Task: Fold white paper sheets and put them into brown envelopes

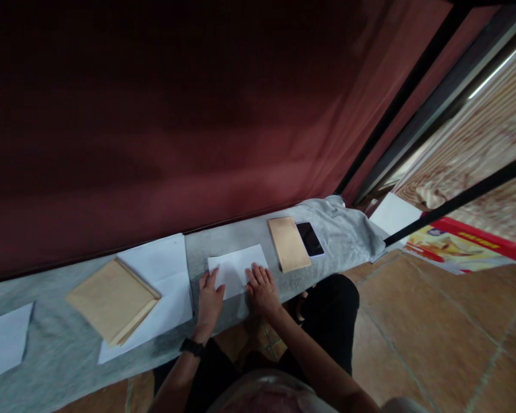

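A folded-looking white sheet of paper [235,267] lies on the grey cloth in front of me. My left hand [210,299] rests at its left edge, the fingers on the near left corner and the thumb apart from them. On the right part of the sheet, my right hand [262,289] lies flat with its fingers stretched out. Just right of the sheet is a brown envelope [289,244], touched by neither hand. Whether the sheet has several layers, I cannot tell.
A dark-screened phone [310,238] adjoins the envelope. To the left, stacked brown envelopes [112,298] lie over large white sheets [172,264], with another white sheet [6,338] farther left. The narrow grey-covered bench [60,367] runs along a red wall [176,143]. Dark poles [404,97] stand at the right.
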### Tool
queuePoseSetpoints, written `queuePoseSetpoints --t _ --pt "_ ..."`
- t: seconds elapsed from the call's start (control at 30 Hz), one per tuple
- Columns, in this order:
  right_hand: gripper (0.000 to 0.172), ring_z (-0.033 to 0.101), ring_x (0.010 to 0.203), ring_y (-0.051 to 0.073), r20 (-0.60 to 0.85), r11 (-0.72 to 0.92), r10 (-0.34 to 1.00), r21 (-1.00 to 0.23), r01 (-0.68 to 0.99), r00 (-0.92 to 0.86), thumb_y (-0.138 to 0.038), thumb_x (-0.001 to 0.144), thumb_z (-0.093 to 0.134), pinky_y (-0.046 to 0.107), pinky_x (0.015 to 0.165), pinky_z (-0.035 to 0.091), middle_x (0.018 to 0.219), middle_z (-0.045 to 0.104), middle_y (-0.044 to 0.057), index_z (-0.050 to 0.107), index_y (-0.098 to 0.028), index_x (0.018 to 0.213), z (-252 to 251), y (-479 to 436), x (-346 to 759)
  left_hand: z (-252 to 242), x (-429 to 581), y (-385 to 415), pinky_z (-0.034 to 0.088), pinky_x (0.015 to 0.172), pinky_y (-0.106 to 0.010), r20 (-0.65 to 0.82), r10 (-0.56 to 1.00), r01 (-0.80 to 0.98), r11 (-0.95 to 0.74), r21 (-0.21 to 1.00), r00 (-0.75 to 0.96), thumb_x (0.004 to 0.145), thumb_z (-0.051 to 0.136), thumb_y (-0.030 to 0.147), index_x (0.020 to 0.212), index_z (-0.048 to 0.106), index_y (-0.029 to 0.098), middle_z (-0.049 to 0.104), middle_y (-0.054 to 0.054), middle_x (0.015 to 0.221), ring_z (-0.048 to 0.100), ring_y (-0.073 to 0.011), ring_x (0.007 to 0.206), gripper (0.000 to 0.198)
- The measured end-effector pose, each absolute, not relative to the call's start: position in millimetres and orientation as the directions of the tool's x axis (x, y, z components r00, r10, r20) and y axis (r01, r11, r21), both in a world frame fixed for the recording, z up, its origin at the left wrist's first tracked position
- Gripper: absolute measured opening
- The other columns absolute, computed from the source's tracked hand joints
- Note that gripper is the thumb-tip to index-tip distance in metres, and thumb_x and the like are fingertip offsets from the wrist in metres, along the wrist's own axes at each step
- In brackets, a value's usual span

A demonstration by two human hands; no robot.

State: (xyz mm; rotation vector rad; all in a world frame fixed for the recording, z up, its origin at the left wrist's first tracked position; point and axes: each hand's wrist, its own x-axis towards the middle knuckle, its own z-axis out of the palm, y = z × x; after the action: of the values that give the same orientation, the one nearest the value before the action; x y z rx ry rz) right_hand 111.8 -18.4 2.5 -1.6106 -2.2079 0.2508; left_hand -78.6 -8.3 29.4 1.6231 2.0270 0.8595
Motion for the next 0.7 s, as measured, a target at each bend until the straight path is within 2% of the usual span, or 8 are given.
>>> queuePoseSetpoints --t 0.13,0.27,0.33,0.43,0.5,0.7 --pt "0.053 0.035 0.148 0.029 0.207 0.299 0.949 -0.356 0.886 -0.237 -0.033 0.101 0.05 0.048 0.119 0.03 0.16 0.039 0.015 0.045 -0.017 0.152 0 -23 119 37 -77 -15 0.045 0.111 -0.047 0.102 0.973 0.785 0.105 0.61 -0.209 0.089 0.054 0.02 0.146 0.047 0.018 0.041 -0.018 0.151 0.053 -0.0311 0.131 0.058" --pt "0.052 0.037 0.147 0.028 0.194 0.274 0.958 -0.384 0.882 -0.213 -0.032 0.102 0.047 0.047 0.119 0.031 0.159 0.041 0.015 0.044 -0.015 0.152 6 -23 117 38 -62 -24 0.035 0.116 -0.056 0.214 0.971 0.901 0.005 0.433 -0.109 0.095 0.046 0.025 0.151 0.041 0.018 0.026 -0.018 0.164 0.035 -0.0363 0.146 0.057" --pt "0.051 0.037 0.147 0.026 0.197 0.3 0.951 -0.398 0.867 -0.238 -0.032 0.104 0.042 0.045 0.12 0.03 0.159 0.041 0.013 0.043 -0.014 0.152 10 -18 112 33 -52 -25 0.028 0.12 -0.054 0.215 0.976 0.918 -0.11 0.382 0.028 0.097 0.041 0.025 0.152 0.041 0.017 0.028 -0.017 0.165 0.027 -0.0333 0.151 0.056" --pt "0.05 0.039 0.146 0.023 0.214 0.366 0.929 -0.409 0.836 -0.301 -0.034 0.105 0.04 0.044 0.12 0.03 0.158 0.044 0.01 0.042 -0.017 0.153 12 -10 105 22 -40 -23 0.023 0.123 -0.052 0.143 0.978 0.92 -0.194 0.341 0.153 0.096 0.033 0.018 0.152 0.041 0.014 0.036 -0.015 0.162 0.025 -0.0289 0.153 0.057" --pt "0.051 0.04 0.146 0.024 0.226 0.374 0.925 -0.402 0.836 -0.306 -0.037 0.105 0.043 0.044 0.12 0.031 0.156 0.046 0.011 0.043 -0.019 0.152 9 -6 105 15 -38 -21 0.023 0.123 -0.052 0.109 0.98 0.925 -0.195 0.327 0.168 0.095 0.032 0.017 0.152 0.042 0.012 0.039 -0.016 0.16 0.027 -0.028 0.153 0.058" --pt "0.056 0.035 0.148 0.026 0.243 0.329 0.935 -0.328 0.886 -0.257 -0.037 0.104 0.045 0.045 0.121 0.027 0.159 0.04 0.014 0.038 -0.016 0.155 -2 -9 123 9 -48 -22 0.021 0.124 -0.05 0.138 0.977 0.919 -0.2 0.34 0.161 0.099 0.035 0.033 0.153 0.04 0.013 0.038 -0.015 0.161 0.029 -0.0276 0.152 0.058"
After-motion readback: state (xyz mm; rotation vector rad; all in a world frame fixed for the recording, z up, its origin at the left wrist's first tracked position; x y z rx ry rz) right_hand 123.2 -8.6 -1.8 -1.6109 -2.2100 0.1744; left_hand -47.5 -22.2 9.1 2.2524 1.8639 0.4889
